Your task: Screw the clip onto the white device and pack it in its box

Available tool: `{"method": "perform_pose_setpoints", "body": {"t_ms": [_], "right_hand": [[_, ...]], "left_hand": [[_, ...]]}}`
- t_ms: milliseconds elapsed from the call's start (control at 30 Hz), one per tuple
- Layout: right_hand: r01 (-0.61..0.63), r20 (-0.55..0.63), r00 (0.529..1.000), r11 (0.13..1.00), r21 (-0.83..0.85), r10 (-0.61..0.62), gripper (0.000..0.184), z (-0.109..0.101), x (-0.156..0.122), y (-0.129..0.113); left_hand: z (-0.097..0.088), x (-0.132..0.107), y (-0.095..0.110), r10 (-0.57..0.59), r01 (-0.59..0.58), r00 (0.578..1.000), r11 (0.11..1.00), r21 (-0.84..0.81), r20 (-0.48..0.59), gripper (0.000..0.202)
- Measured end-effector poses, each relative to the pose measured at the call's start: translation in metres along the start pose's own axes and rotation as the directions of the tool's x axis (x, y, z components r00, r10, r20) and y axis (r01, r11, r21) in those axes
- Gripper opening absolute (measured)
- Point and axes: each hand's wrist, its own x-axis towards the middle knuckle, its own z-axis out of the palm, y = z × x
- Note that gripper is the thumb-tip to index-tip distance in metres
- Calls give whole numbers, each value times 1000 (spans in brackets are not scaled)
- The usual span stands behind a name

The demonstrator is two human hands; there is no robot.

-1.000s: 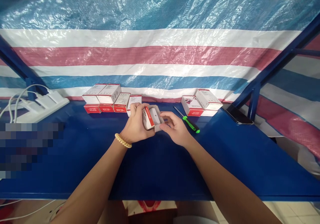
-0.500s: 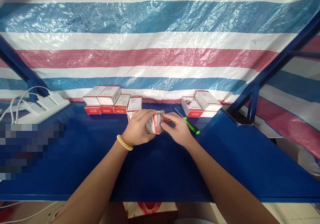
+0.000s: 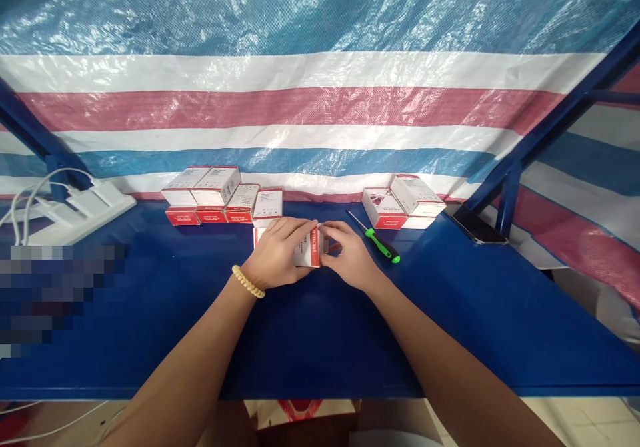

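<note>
My left hand (image 3: 277,255) wraps over a small white box with a red end (image 3: 311,251), holding it down on the blue table (image 3: 200,320). My right hand (image 3: 349,255) is closed against the box's right end, fingertips pressed on its flap. A beaded bracelet (image 3: 247,282) sits on my left wrist. The box's end now looks closed. Both hands hide most of the box.
A row of similar red and white boxes (image 3: 220,197) stands behind my left hand, and two more (image 3: 401,204) at the back right. A green-handled screwdriver (image 3: 379,241) lies right of my hands. A white power strip (image 3: 80,210) is far left, a phone (image 3: 475,224) far right.
A second ago the box was open and tilted up between my hands. Its flap has been folded in and the box lowered flat onto the table.
</note>
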Motion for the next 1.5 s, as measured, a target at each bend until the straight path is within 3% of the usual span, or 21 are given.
{"method": "perform_pose_setpoints", "body": {"t_ms": [300,433,500,600,667,733,800,867,933,1033,1133,1200,1267,1333,1400,1500], "right_hand": [[-132,-60,986,955,266,153,40,-3,4,0],[-254,46,965,881,400,258,47,-21,6,0],[-377,149,925,793,478,350,50,-32,6,-1],[-519,220,847,661,542,485,53,-45,7,1],[-553,215,813,605,573,541,50,-51,8,3],[-560,214,796,556,614,565,46,-54,8,7],[-542,215,796,510,668,565,45,-55,8,9],[-504,208,813,477,720,544,51,-56,9,11],[-464,205,839,465,754,504,58,-55,8,11],[-432,218,869,466,772,444,59,-48,7,9],[-414,237,887,455,788,396,59,-34,5,5],[-391,234,901,451,802,365,58,-21,4,2],[-378,222,911,485,789,348,56,-9,3,-1],[-377,223,920,567,733,324,58,1,1,-3],[-363,230,931,668,650,283,62,8,-1,-6],[-279,161,960,842,461,230,59,14,-6,-9]], "left_hand": [[-1,3,1,-38,38,998,999,11,44,69],[-11,0,-8,-137,134,987,990,35,84,71],[-18,-1,-13,-207,203,971,978,44,122,71],[-30,-4,-20,-308,304,920,951,52,243,78],[-36,-8,-26,-376,377,854,923,69,361,82],[-40,-13,-32,-430,427,779,897,116,457,80],[-42,-18,-37,-456,428,747,887,175,484,75],[-42,-21,-40,-461,400,776,887,228,431,72],[-41,-20,-38,-448,376,832,889,261,327,67],[-37,-9,-24,-429,402,891,898,180,152,51],[-27,6,-3,-445,452,890,889,-77,94,33],[-15,12,8,-506,513,858,837,-189,90,36],[0,12,15,-622,583,783,745,-325,-22,44],[14,9,18,-660,541,747,675,-503,-81,61],[24,6,20,-665,464,739,616,-636,-106,71],[27,6,27,-667,474,739,613,-632,-93,64]]}}
